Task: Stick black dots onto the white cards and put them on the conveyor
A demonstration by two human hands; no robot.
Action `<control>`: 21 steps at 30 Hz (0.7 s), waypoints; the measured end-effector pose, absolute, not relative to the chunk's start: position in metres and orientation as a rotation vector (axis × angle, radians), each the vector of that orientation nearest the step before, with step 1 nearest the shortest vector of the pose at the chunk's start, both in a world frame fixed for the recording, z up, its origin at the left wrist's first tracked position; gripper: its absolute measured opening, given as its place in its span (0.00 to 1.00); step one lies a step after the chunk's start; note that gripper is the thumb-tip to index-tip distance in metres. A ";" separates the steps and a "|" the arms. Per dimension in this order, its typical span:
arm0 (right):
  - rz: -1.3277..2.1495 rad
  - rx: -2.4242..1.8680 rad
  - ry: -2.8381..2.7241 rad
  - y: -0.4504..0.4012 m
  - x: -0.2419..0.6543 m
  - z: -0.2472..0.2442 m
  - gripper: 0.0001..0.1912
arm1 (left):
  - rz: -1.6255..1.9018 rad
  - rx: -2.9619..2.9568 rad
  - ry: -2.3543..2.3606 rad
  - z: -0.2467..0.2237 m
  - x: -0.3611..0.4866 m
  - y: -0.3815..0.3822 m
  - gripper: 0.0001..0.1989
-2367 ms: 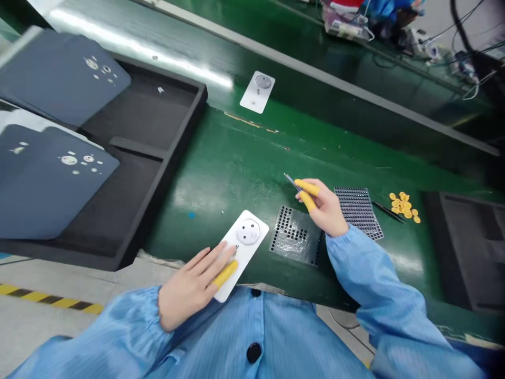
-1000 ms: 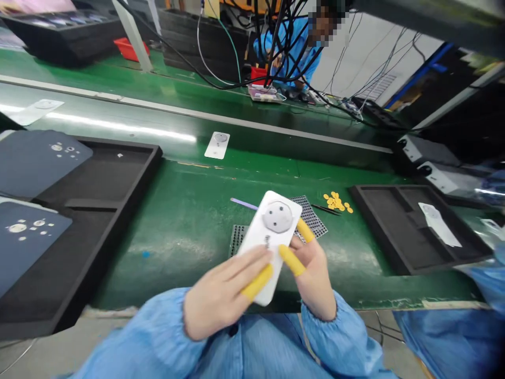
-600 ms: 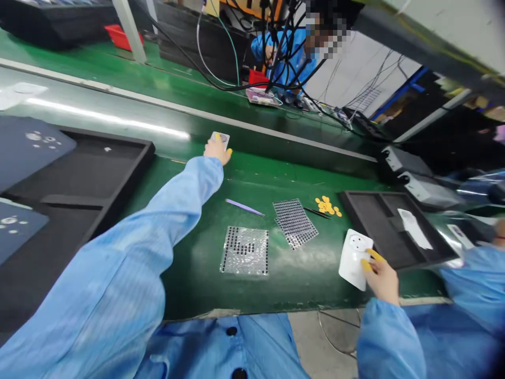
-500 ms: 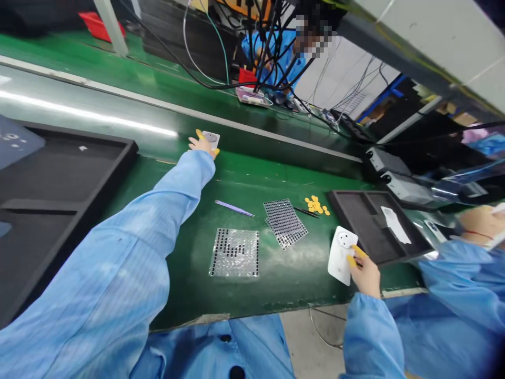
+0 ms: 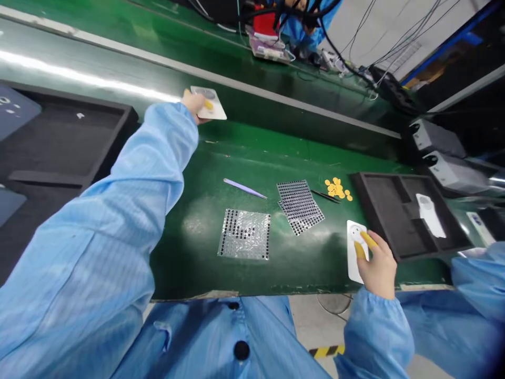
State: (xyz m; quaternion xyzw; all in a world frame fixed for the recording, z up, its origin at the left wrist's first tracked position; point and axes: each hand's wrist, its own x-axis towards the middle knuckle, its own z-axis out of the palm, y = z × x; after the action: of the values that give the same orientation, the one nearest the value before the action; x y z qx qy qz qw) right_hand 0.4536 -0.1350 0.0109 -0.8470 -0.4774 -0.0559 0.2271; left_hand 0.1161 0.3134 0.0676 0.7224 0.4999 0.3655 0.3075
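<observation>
Black tray (image 5: 59, 142), partitioned, at 9 o'clock on the green worktop (image 5: 307, 268): contains two blue-grey panels (image 5: 16, 118), cut off by the picture edge, and one small white scrap (image 5: 80, 115) in the farther compartment. Second black tray (image 5: 389, 200), partitioned, at 3 o'clock: contains one white piece (image 5: 431, 218) with a rounded grey end, lying lengthwise. Left hand (image 5: 193, 103), 11 o'clock: grip closed on the near-left edge of a white card (image 5: 216, 109), one yellow-covered digit on its upper face. Right hand (image 5: 379, 266), 4 o'clock: grip nearly closed, two yellow-covered digits on a white plate (image 5: 353, 258) bearing a round disc; whether the plate touches the worktop, cannot tell. Between the trays: purple tweezers (image 5: 244, 187), centre; clear dotted sheet (image 5: 244, 235), 6 o'clock; overlapping dotted sheets (image 5: 300, 205), 4 o'clock, nearer centre; black tweezers (image 5: 325, 196) and yellow pieces (image 5: 338, 188), loose in a cluster, 3 o'clock.
</observation>
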 end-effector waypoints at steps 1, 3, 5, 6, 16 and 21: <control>-0.167 -2.205 -1.401 -0.122 0.423 0.015 0.19 | 0.960 1.859 1.304 0.075 0.112 0.303 0.15; -0.061 -1.874 -1.650 -0.094 0.354 0.017 0.19 | 0.943 1.758 1.289 0.090 0.102 0.272 0.21; 0.173 -1.655 -1.915 -0.068 0.291 0.011 0.21 | 0.943 1.700 1.280 0.100 0.086 0.226 0.24; 0.213 -1.564 -2.005 -0.057 0.267 0.006 0.19 | 0.942 1.677 1.288 0.101 0.077 0.199 0.24; 0.263 -1.233 -1.713 -0.049 0.240 -0.003 0.26 | 0.638 1.103 1.361 0.045 0.039 0.008 0.31; 0.449 -1.158 -1.817 -0.051 0.232 0.014 0.22 | 0.560 0.883 1.204 0.035 0.062 -0.005 0.23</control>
State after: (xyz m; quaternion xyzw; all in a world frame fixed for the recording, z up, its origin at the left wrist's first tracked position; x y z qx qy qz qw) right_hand 0.2317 -0.0510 0.0145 -0.4691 -0.7360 0.1817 0.4531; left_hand 0.0621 -0.0050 0.0346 0.3964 0.5404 0.2513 0.6984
